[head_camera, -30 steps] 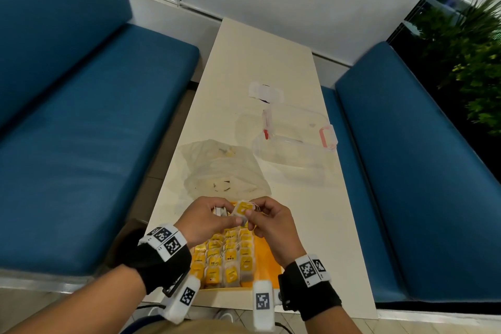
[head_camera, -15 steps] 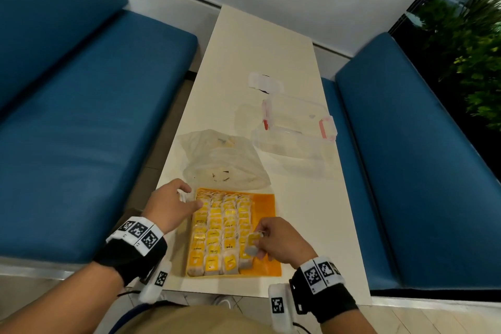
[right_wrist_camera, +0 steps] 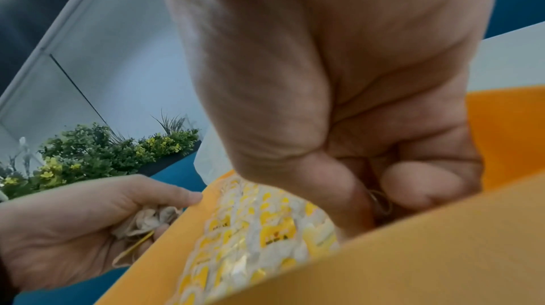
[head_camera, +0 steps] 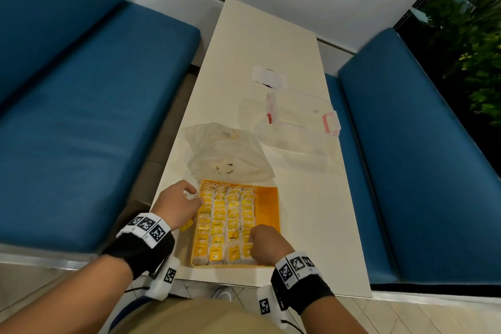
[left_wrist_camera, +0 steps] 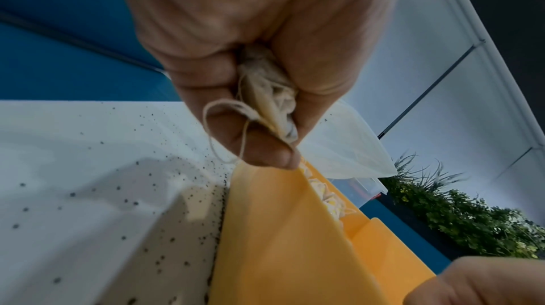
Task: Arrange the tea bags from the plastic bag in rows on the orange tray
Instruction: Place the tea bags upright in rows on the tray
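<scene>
Your left hand (left_wrist_camera: 250, 58) clenches a crumpled white tea bag (left_wrist_camera: 270, 100) beside the rectangular orange plastic tray (head_camera: 267, 203); your right hand (head_camera: 267, 245) has fingers (right_wrist_camera: 421, 184) curled among the tray's tea bags, grasp unclear.

Head view: high, looking down the tabletop (head_camera: 271, 35). Wrist views: close, low, along each hand. All share the orange tray (head_camera: 267, 214) (left_wrist_camera: 283, 228) (right_wrist_camera: 353, 270).

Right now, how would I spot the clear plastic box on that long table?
Start at the long cream table between the blue benches. Past the orange tray of tea bags and the crumpled plastic bag, towards the table's right edge, lies the clear plastic box. Only it has pink-red clips at its ends.
</scene>
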